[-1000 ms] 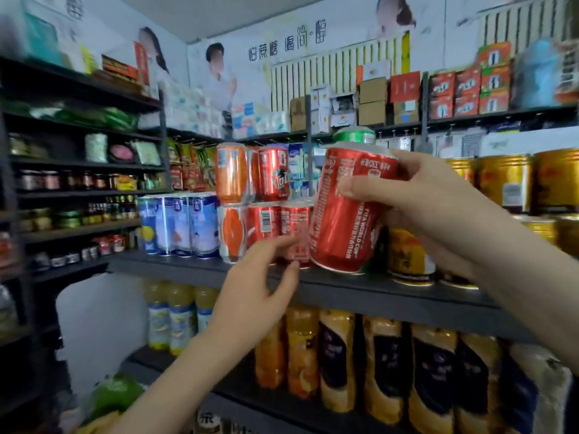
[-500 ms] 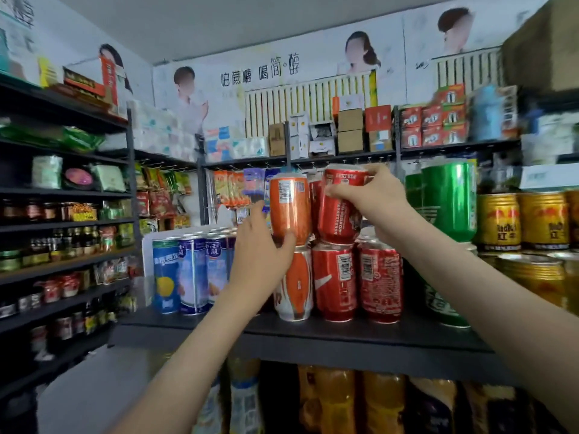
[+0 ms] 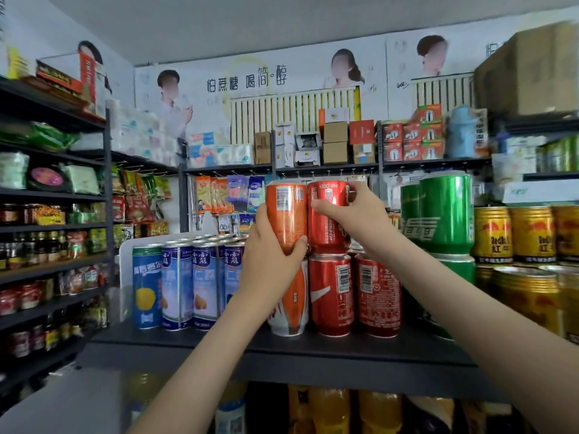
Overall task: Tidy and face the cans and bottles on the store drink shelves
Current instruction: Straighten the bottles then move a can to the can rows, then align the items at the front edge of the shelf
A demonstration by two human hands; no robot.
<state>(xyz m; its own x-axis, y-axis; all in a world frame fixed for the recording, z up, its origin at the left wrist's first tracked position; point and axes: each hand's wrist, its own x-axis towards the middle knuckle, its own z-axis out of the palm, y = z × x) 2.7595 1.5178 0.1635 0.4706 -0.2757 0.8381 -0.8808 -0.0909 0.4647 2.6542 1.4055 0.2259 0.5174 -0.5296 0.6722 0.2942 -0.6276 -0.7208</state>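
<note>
Holding orange metal can (image 3: pixel 286 214) in left grip (image 3: pixel 269 261), red metal can (image 3: pixel 327 220) at its 3 o'clock in right grip (image 3: pixel 354 214). Stacked, not yet faced: showing barcodes.

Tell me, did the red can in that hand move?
Yes. The red can in the right hand went from tilted before the shelf to upright over the lower red can, beside the orange can.

Left hand (image 3: pixel 266 263) around orange can (image 3: pixel 286 211), right hand (image 3: pixel 357 214) around red can (image 3: pixel 327 234).

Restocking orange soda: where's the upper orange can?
Head view centre: the upper orange can, gripped by the left hand, stands left of the upper red can.
</note>
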